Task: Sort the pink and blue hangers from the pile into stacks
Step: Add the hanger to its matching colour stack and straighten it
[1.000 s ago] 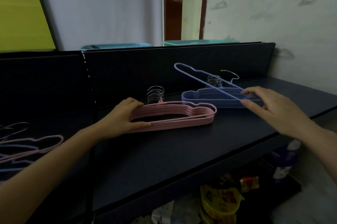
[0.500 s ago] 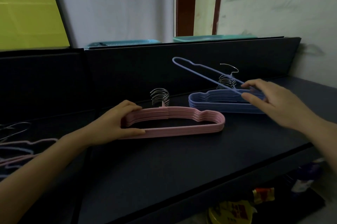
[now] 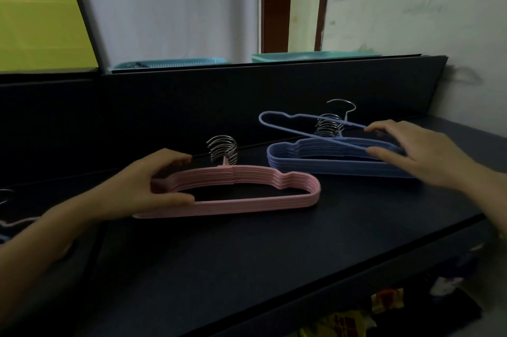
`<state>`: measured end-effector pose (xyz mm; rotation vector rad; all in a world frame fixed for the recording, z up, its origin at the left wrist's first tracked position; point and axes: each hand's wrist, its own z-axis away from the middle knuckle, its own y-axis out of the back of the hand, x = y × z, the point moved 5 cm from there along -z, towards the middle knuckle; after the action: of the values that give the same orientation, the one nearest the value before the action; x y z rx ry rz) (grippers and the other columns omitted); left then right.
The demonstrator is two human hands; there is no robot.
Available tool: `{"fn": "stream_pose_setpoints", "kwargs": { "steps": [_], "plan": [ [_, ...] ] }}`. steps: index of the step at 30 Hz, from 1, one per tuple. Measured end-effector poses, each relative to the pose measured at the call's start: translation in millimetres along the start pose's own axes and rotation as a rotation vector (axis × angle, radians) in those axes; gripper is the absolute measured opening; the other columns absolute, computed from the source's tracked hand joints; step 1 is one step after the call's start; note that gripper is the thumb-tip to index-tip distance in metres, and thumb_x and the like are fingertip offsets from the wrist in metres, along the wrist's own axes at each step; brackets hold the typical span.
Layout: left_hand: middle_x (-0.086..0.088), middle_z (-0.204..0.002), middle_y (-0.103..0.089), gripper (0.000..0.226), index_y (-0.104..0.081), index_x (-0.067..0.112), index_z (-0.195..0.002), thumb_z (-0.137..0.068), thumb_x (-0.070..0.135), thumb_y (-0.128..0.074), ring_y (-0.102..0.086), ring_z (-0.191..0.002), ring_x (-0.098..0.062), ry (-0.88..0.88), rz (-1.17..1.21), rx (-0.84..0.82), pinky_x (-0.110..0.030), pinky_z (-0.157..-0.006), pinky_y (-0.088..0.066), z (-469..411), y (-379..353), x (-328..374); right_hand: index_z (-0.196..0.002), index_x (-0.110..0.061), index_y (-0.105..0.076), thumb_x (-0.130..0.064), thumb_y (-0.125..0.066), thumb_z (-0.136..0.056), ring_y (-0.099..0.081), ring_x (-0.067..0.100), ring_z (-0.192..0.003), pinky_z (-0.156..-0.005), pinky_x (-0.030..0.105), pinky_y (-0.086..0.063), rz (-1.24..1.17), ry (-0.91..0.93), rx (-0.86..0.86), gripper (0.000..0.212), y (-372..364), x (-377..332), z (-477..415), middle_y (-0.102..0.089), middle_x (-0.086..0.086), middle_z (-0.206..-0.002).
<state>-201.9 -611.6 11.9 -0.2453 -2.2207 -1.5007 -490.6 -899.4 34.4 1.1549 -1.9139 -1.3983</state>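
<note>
Fingers of the left hand (image 3: 153, 185) clamp the pink hanger stack (image 3: 247, 190) steady; the right hand (image 3: 419, 155) pinches a tilted blue hanger (image 3: 301, 128), lowering it onto the blue stack (image 3: 315, 161), mid-frame.

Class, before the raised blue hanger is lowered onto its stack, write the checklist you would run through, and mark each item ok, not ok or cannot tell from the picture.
1. Right hand grips the loose blue hanger: ok.
2. Hanger level with the blue stack: not ok, its far end tilts up.
3. Its hook lines up with the stacked hooks: cannot tell.
4. Colour matches the stack: ok.
5. Left hand steadies the pink stack: ok.
6. Stacks apart on the dark shelf: ok.
</note>
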Motion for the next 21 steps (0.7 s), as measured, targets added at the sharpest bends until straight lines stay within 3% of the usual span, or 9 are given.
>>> {"fn": "stream_pose_setpoints", "kwargs": {
  "steps": [3, 6, 10, 13, 16, 19, 21],
  "plan": [
    [0.03, -0.112, -0.051, 0.061, -0.048, 0.047, -0.108, -0.058, 0.082, -0.052, -0.049, -0.104, 0.014, -0.055, -0.025, 0.123, 0.0, -0.084, -0.037, -13.4, 5.3, 20.5, -0.132, -0.031, -0.042, -0.069, -0.029, -0.075, -0.054, 0.015, -0.104, -0.076, 0.029, -0.039, 0.026, 0.046, -0.03, 0.07, -5.4, 13.8, -6.7, -0.056, 0.0, -0.123],
    [0.02, -0.105, -0.058, 0.042, -0.055, 0.035, -0.111, -0.076, 0.057, -0.061, -0.053, -0.101, 0.005, -0.092, -0.052, 0.142, -0.004, -0.085, -0.039, -37.0, -3.8, 47.6, -0.132, -0.028, -0.043, -0.072, -0.03, -0.076, -0.054, 0.016, -0.106, -0.08, 0.026, -0.038, 0.056, 0.094, -0.05, 0.072, -11.6, 25.2, -14.6, -0.055, -0.001, -0.124],
    [0.011, -0.109, -0.058, 0.048, -0.058, 0.02, -0.117, -0.08, 0.05, -0.056, -0.054, -0.099, 0.001, -0.122, -0.155, 0.074, -0.005, -0.085, -0.039, -80.2, -33.8, 76.5, -0.13, -0.028, -0.045, -0.086, -0.017, -0.069, -0.055, 0.016, -0.102, -0.086, 0.029, -0.041, 0.049, 0.175, -0.084, 0.089, -21.0, 38.2, -20.4, -0.057, -0.001, -0.12],
    [-0.001, -0.119, -0.059, 0.04, -0.054, 0.013, -0.125, -0.089, 0.029, -0.056, -0.056, -0.107, -0.014, -0.086, -0.226, 0.055, -0.022, -0.091, -0.043, -113.8, -58.2, 85.7, -0.13, -0.03, -0.043, -0.083, -0.021, -0.071, -0.054, 0.014, -0.103, -0.088, 0.03, -0.043, 0.021, 0.181, -0.099, 0.083, -26.9, 46.7, -23.6, -0.055, -0.002, -0.12],
    [-0.006, -0.127, -0.057, 0.043, -0.049, 0.012, -0.131, -0.093, 0.031, -0.049, -0.055, -0.112, -0.021, 0.011, -0.34, -0.01, -0.031, -0.095, -0.043, -141.0, -77.2, 85.4, -0.133, -0.035, -0.037, -0.089, -0.016, -0.066, -0.05, 0.007, -0.099, -0.084, 0.024, -0.041, -0.017, 0.198, -0.099, 0.089, -29.1, 50.7, -27.8, -0.054, -0.006, -0.121],
    [-0.007, -0.118, -0.064, 0.039, -0.055, 0.015, -0.126, -0.092, 0.033, -0.05, -0.06, -0.103, -0.021, 0.111, -0.388, -0.079, -0.035, -0.09, -0.048, -156.0, -88.7, 78.7, -0.141, -0.036, -0.03, -0.082, -0.017, -0.07, -0.051, 0.008, -0.105, -0.086, 0.025, -0.041, -0.035, 0.198, -0.103, 0.086, -25.8, 57.0, -29.8, -0.052, -0.009, -0.127],
    [-0.006, -0.109, -0.067, 0.032, -0.061, 0.018, -0.119, -0.091, 0.031, -0.053, -0.061, -0.094, -0.019, 0.155, -0.404, -0.065, -0.033, -0.085, -0.05, -160.5, -90.0, 76.1, -0.141, -0.035, -0.035, -0.075, -0.021, -0.07, -0.054, 0.012, -0.111, -0.09, 0.031, -0.045, -0.019, 0.141, -0.098, 0.082, -18.4, 71.5, -30.0, -0.054, -0.01, -0.13]
  ]
}}
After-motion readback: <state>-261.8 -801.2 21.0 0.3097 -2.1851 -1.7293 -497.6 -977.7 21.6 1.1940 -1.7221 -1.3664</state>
